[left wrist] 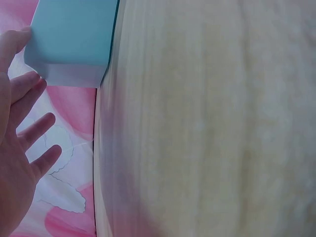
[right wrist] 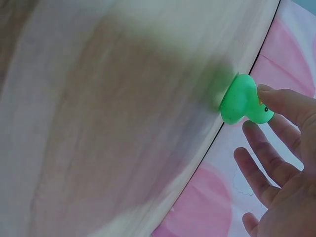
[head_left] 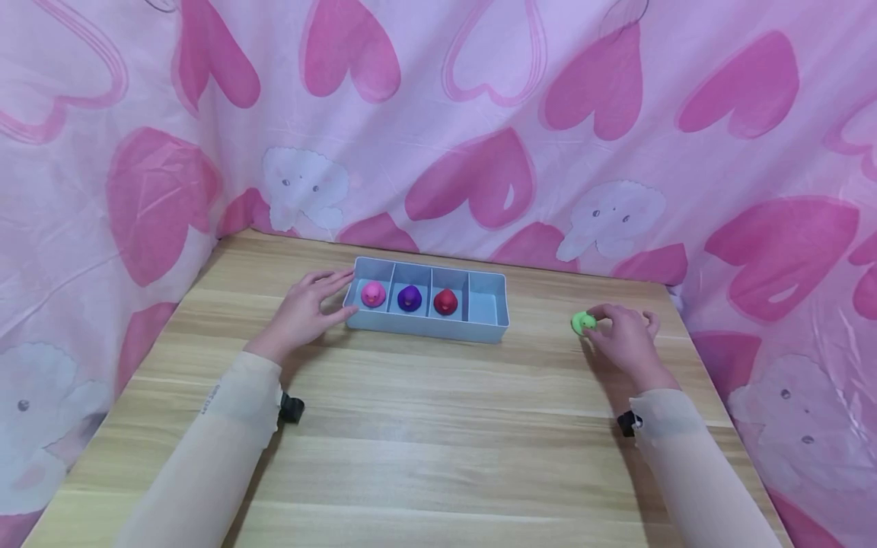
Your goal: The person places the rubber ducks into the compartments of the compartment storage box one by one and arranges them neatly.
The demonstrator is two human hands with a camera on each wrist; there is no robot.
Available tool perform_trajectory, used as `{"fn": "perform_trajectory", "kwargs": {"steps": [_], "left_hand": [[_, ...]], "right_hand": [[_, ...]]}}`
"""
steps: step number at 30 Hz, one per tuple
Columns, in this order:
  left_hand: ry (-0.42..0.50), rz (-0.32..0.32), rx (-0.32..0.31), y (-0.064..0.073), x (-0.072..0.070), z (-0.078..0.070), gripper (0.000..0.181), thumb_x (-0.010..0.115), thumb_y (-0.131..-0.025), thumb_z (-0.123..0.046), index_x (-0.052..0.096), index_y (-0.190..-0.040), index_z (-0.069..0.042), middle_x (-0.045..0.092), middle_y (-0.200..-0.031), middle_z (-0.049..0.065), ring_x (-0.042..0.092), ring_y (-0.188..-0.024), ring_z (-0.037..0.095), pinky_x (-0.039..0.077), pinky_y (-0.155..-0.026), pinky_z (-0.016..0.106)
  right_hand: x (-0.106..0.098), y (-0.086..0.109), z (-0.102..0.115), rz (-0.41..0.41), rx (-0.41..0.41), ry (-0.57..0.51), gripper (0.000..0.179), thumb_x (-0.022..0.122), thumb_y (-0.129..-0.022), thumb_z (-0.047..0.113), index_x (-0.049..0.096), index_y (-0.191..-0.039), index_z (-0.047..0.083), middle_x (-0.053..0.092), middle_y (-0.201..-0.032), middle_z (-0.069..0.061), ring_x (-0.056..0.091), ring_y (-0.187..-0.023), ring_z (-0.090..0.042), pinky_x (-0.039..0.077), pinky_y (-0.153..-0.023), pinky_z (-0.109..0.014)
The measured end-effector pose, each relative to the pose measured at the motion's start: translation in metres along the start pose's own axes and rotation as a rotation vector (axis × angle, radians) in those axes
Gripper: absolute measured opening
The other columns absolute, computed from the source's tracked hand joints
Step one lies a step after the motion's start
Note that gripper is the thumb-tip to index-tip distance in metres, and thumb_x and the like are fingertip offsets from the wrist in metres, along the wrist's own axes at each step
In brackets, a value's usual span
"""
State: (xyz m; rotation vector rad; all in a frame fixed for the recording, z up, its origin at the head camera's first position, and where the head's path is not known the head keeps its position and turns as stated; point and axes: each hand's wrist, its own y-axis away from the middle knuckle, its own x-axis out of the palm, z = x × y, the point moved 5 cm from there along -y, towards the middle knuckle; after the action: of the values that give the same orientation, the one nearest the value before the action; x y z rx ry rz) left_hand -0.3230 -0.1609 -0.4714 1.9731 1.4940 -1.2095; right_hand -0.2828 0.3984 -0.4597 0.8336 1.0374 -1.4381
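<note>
A long pale blue box (head_left: 425, 327) with divided compartments sits toward the back of the table. From left to right it holds a pink duck (head_left: 373, 294), a purple duck (head_left: 409, 297) and a red duck (head_left: 445, 301); the rightmost compartment holds nothing. My left hand (head_left: 308, 308) rests against the box's left end, thumb at the front corner and extended fingers toward the rear. Off to the right of the box, my right hand (head_left: 626, 339) pinches a small green toy duck (right wrist: 242, 101) by its head between thumb and forefinger. The duck is at the tabletop.
A light wood-grain table (head_left: 425, 449) carries everything. Pink curtains (head_left: 473, 183) with hearts hang close behind its back edge and along both sides. Each wrist wears a black camera, such as the left one (head_left: 291, 409).
</note>
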Motion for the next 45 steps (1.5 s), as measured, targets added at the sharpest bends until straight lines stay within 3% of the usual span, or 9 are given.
{"fn": "perform_trajectory", "kwargs": {"steps": [26, 35, 45], "left_hand": [[-0.005, -0.001, 0.006, 0.000, -0.002, 0.000, 0.071, 0.072, -0.095, -0.045, 0.048, -0.156, -0.017, 0.047, -0.161, 0.010, 0.034, -0.151, 0.038, 0.023, -0.121, 0.070], [-0.001, -0.010, 0.014, 0.000, -0.001, 0.001, 0.070, 0.072, -0.095, -0.045, 0.049, -0.155, -0.017, 0.048, -0.160, 0.010, 0.035, -0.150, 0.039, 0.025, -0.119, 0.071], [0.007, -0.008, 0.016, -0.001, -0.001, 0.001, 0.070, 0.072, -0.095, -0.045, 0.049, -0.155, -0.016, 0.048, -0.161, 0.011, 0.034, -0.150, 0.040, 0.023, -0.120, 0.071]], "right_hand": [[0.001, 0.000, -0.004, -0.018, 0.000, -0.014, 0.034, 0.080, -0.089, 0.018, 0.070, -0.118, 0.005, 0.074, -0.111, -0.019, 0.063, -0.108, -0.043, 0.006, -0.113, -0.072], [-0.005, -0.003, 0.007, -0.040, -0.026, -0.040, 0.032, 0.080, -0.090, 0.017, 0.070, -0.118, 0.004, 0.074, -0.113, -0.018, 0.064, -0.113, -0.042, 0.003, -0.116, -0.071], [-0.010, -0.010, 0.036, -0.033, -0.068, -0.058, 0.030, 0.079, -0.090, 0.017, 0.071, -0.118, 0.007, 0.075, -0.115, -0.015, 0.064, -0.115, -0.041, 0.002, -0.117, -0.071]]}}
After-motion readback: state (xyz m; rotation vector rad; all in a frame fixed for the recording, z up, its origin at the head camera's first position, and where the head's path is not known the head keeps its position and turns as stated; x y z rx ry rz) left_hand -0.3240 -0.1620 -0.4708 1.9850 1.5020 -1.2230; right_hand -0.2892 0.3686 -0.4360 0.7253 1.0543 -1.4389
